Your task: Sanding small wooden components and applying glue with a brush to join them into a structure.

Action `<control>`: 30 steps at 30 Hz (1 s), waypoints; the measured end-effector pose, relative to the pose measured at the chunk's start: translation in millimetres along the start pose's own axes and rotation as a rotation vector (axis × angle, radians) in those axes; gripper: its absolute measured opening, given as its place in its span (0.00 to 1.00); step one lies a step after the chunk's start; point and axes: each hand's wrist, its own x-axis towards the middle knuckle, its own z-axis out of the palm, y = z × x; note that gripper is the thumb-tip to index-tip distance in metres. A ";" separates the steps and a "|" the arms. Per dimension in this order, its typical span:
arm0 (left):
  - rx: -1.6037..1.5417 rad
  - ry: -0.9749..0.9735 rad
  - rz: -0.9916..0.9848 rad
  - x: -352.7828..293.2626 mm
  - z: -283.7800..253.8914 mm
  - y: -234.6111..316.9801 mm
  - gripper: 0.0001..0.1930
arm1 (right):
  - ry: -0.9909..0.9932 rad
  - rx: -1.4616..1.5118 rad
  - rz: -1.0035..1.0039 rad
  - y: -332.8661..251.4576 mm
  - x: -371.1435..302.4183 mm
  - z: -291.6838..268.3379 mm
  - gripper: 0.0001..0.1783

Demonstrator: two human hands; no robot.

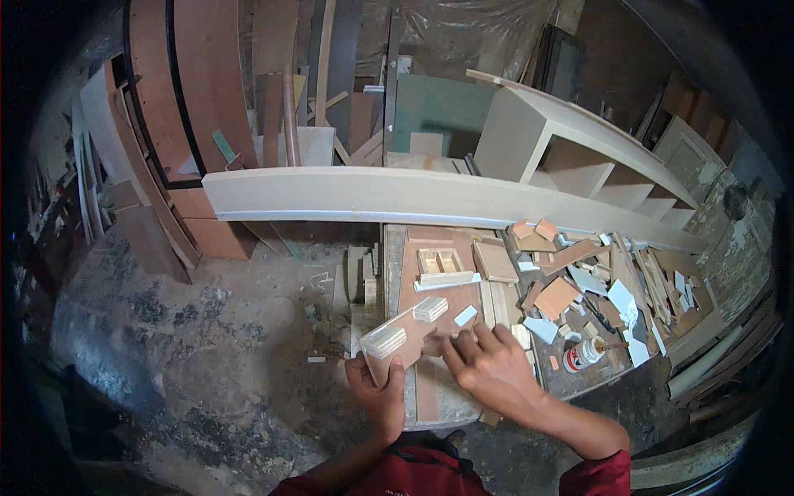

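Note:
My left hand [382, 397] grips the near left end of a reddish-brown wooden board [404, 361], with the thumb pressed on its side. Two light layered wood blocks sit on that board: one [383, 341] above my left hand, the other [430, 309] farther along. At the board's right edge is my right hand [492, 368], its fingers bent and drawn together around a small brownish piece [432, 341] that I cannot make out. Just beyond its fingers lies a small white-topped piece [465, 316]. A small divided wooden frame [441, 264] stands farther back on the bench.
A long pale panel [356, 194] crosses the far side of the bench. Wood offcuts [557, 298] crowd the right side, around an uncapped white bottle [581, 355] with a red label. A pale shelf unit [571, 157] stands behind; tall boards [211, 91] lean at left.

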 end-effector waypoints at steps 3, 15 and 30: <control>0.021 -0.035 0.048 1.0 -0.8 1.1 0.19 | 0.016 -0.050 0.016 2.6 2.8 0.2 0.17; 0.013 -0.007 0.019 -1.1 -5.3 0.2 0.18 | 0.064 -0.018 -0.011 -1.1 1.6 6.2 0.17; -0.015 -0.008 0.028 -0.3 2.5 2.8 0.19 | 0.003 -0.055 -0.031 -8.9 -2.7 1.6 0.19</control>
